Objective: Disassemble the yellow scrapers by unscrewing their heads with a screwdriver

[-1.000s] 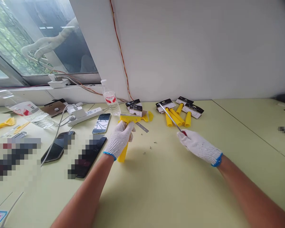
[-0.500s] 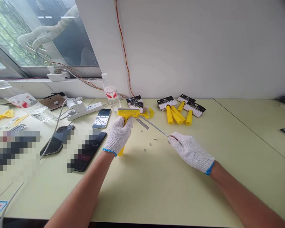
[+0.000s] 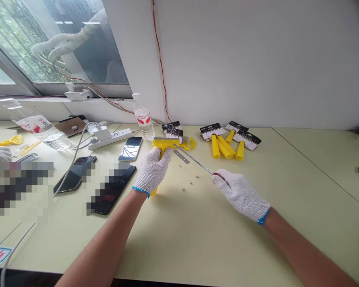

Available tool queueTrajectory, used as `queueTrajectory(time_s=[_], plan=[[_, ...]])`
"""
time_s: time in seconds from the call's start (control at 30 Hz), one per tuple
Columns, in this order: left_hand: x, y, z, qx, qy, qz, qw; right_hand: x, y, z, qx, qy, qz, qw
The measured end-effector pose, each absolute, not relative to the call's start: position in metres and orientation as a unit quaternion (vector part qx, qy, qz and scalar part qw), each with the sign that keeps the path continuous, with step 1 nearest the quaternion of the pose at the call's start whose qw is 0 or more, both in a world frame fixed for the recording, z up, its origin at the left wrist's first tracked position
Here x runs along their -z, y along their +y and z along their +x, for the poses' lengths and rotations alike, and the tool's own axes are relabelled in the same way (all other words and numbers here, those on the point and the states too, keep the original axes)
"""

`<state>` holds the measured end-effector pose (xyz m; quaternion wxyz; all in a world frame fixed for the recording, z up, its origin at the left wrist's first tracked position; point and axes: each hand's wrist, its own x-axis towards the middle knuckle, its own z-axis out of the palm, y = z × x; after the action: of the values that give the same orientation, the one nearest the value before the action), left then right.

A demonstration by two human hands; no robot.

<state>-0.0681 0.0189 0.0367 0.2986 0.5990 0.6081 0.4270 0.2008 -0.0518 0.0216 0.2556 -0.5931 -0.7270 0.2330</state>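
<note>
Now the yellow plastic scraper with its wide head (image 3: 162, 144) stands upright on the pale green counter (image 3: 197, 239), your left hand (image 3: 152, 172) clenched round its handle. Your right hand (image 3: 241, 193) grips a slim metal screwdriver (image 3: 194, 160), swung in a second ago from the packaged scrapers (image 3: 227, 139); its tip now meets the head. Loose screws (image 3: 189, 184) lie between.
</note>
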Motion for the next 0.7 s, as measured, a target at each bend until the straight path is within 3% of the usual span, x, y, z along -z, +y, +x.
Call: queueTrajectory(time_s=[0.47, 0.53, 0.7], plan=[[-0.034, 0.02, -0.068, -0.421, 0.621, 0.614, 0.246, -0.023, -0.055, 0.203, -0.226, -0.726, -0.607, 0.233], [-0.033, 0.021, -0.069, -0.42, 0.614, 0.64, 0.194, -0.029, -0.055, 0.204, -0.31, -0.696, -0.604, 0.233], [-0.03, 0.023, -0.071, -0.419, 0.539, 0.726, 0.086, -0.029, -0.052, 0.22, -0.767, -0.408, -0.465, 0.169]])
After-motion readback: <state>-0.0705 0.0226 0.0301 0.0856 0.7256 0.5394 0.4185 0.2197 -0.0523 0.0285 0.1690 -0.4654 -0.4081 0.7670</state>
